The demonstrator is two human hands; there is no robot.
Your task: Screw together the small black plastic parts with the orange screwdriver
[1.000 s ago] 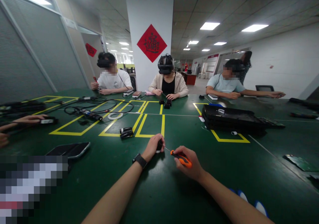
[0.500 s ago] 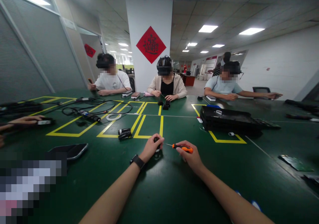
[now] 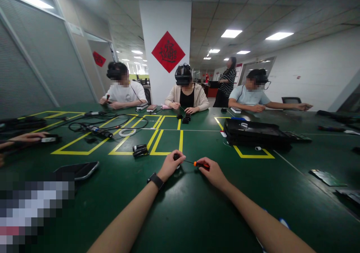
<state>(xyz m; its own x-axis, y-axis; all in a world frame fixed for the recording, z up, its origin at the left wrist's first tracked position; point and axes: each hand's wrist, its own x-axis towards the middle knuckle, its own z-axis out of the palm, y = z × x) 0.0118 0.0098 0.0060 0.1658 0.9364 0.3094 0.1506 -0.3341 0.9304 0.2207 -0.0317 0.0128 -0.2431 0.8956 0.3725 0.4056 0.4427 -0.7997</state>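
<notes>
My left hand [image 3: 170, 165], with a black watch on the wrist, pinches a small black part [image 3: 176, 157] on the green table [image 3: 197, 208]. My right hand [image 3: 213, 171] grips an orange-handled screwdriver [image 3: 201, 164]. Its thin shaft points left and its tip meets the black part. Both hands rest near the table's middle, just below a yellow-taped square [image 3: 168, 142]. Two more small black parts [image 3: 140, 150] lie to the left of my left hand.
A dark phone [image 3: 77, 169] lies at the left. A black case [image 3: 255, 133] sits at the right, cables [image 3: 104, 125] at the far left. Three seated people work at the far edge, one stands behind. Another person's hand [image 3: 25, 137] reaches in from the left.
The screwdriver has levelled out and its tip moved onto the black part. My right hand shifted up and slightly left. A standing person in the background walked left.
</notes>
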